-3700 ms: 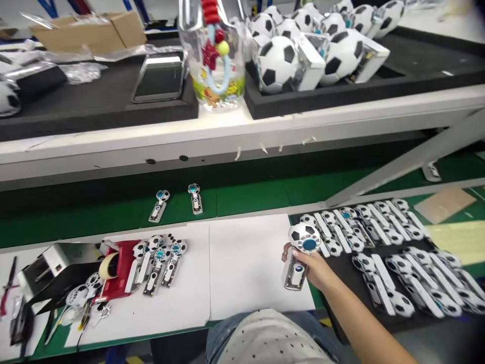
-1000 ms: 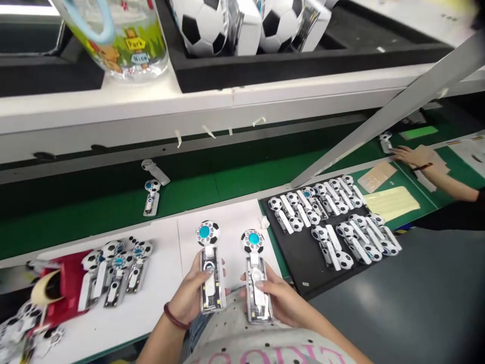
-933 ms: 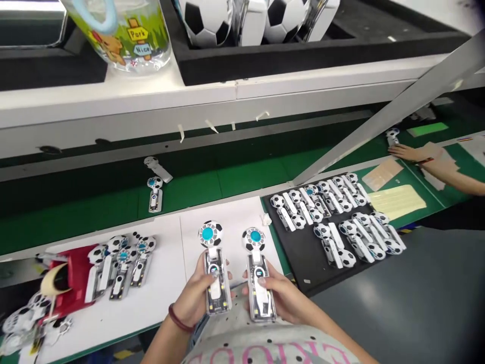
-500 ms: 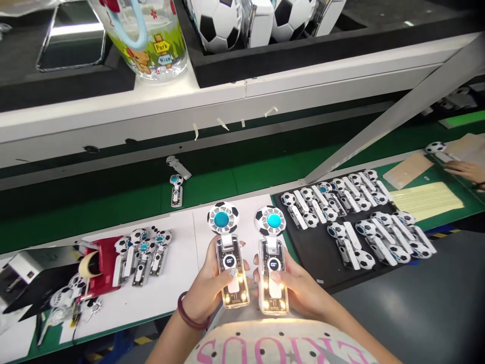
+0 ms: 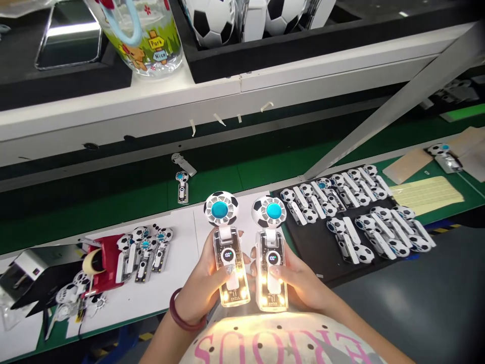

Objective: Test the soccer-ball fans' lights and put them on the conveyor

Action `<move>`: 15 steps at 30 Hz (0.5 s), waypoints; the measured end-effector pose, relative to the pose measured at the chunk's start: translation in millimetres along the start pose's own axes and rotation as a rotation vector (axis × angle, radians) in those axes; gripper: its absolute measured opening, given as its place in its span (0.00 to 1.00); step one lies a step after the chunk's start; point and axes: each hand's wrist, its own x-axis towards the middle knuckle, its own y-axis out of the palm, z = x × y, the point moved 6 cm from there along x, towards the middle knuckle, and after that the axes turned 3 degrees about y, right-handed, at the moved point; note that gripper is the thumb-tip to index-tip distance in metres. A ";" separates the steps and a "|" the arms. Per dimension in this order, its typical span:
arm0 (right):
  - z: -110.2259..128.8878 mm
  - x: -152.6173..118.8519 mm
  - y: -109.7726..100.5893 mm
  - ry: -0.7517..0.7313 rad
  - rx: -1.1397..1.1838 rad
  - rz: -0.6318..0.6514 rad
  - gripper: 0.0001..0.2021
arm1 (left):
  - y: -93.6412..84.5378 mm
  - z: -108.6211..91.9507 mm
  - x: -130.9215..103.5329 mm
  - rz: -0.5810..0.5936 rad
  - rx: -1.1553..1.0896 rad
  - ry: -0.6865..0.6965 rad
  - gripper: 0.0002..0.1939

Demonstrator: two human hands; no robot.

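Observation:
My left hand (image 5: 212,275) is closed around a small handheld fan (image 5: 228,258) with a soccer-ball head and a clear body, its thumb on the white panel. My right hand (image 5: 293,275) grips a matching handheld fan (image 5: 271,258) the same way. Both fans stand side by side, heads up, with blue centres facing me. Their round displays are lit and read 100, and warm lights glow at the lower ends. The fingers behind the bodies are partly hidden.
Several fans lie in rows on a black mat (image 5: 308,253) at right. Left are more fans (image 5: 146,253), a red tape dispenser (image 5: 108,268) and loose parts. Two fans (image 5: 182,187) rest on the green surface behind. A shelf (image 5: 227,93) overhead carries a cup (image 5: 151,45) and a phone (image 5: 70,35).
Both fans have tipped slightly, their heads coming up and looking larger. At the far right a person's hand has left view, and a fan lies there uncovered.

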 end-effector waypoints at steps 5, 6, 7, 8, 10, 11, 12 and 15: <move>-1.0 -1.0 0.9 -0.022 0.002 -0.003 0.25 | -4.2 1.6 -1.9 -0.045 -0.030 0.006 0.33; -1.4 -1.1 0.4 -0.035 0.012 -0.008 0.25 | -4.8 1.7 -2.3 -0.047 -0.029 0.014 0.33; -2.0 -1.1 0.0 -0.041 0.016 -0.013 0.26 | -5.3 1.9 -2.6 -0.045 -0.026 0.020 0.32; -2.6 -1.0 -0.5 -0.042 0.015 -0.021 0.26 | -5.4 2.1 -2.9 -0.040 -0.026 0.025 0.32; -4.5 -0.9 -1.4 -0.018 0.014 -0.038 0.27 | -4.9 2.6 -3.4 -0.022 -0.040 0.032 0.31; -5.6 -0.9 -1.8 0.002 0.016 -0.043 0.28 | -4.7 2.9 -3.7 -0.016 -0.050 0.031 0.31; -6.3 -1.0 -2.4 0.016 0.010 -0.052 0.29 | -4.4 3.5 -4.0 -0.010 -0.062 0.025 0.32; -6.3 -1.2 -4.7 0.006 -0.028 -0.074 0.30 | -5.2 3.9 -5.2 -0.024 -0.081 0.019 0.33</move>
